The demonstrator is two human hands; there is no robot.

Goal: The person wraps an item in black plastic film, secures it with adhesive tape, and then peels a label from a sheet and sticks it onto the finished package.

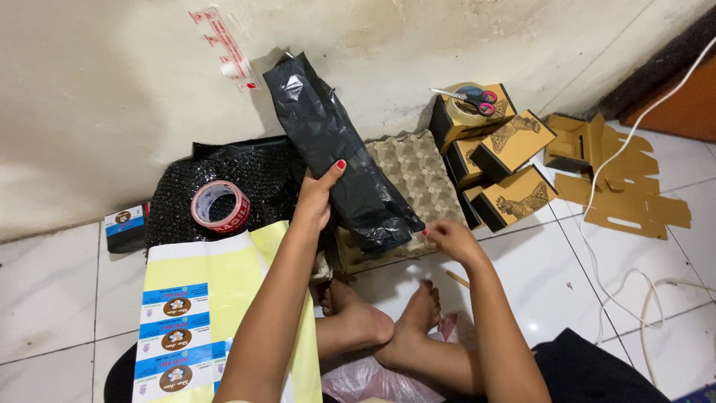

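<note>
The black plastic bag (pixel 335 149) lies slanted over the grey egg tray (pixel 418 168), near the wall edge of the tiled floor (pixel 52 291). What it contains cannot be seen. The left hand (pixel 317 195) is clamped on its middle, thumb on top (the nails are red). The right hand (pixel 451 239) pinches its lower end with the fingers together. A tape roll (pixel 220 205) lies on black bubble wrap (pixel 246 175).

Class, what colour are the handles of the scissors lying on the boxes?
The scissors have pink and blue handles, seen in the head view.
</note>
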